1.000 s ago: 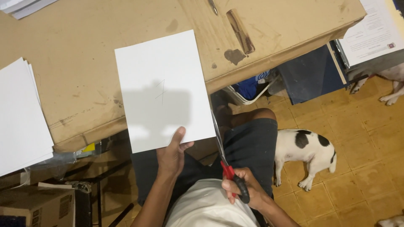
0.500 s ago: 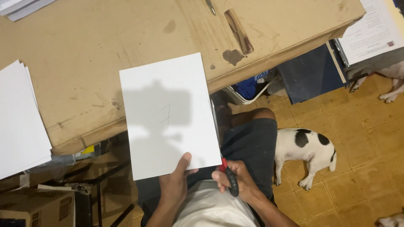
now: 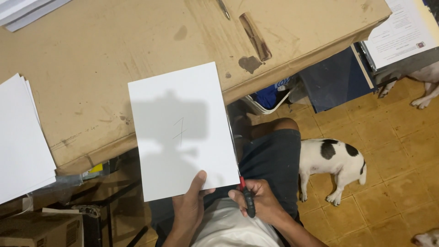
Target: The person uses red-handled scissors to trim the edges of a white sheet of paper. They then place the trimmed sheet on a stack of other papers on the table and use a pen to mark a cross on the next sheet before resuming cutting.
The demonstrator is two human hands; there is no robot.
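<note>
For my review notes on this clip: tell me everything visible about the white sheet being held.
The white sheet is a plain, flat rectangle, probably stiff paper or card, with a faint pencil-like mark near its middle and a shadow across it. Its upper part lies over the brown table edge; its lower part overhangs the lap. The left hand grips its bottom edge, thumb on top. The right hand holds a red-and-black tool at its lower right corner.

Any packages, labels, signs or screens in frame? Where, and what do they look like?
Printed document: top right corner, white rectangular page with dark text lines.
Cardboard box: bottom left under the table, brown, with a printed panel.
Marked sheet: centre, white rectangle in left hand, faint pencil mark.
No screens.
</note>
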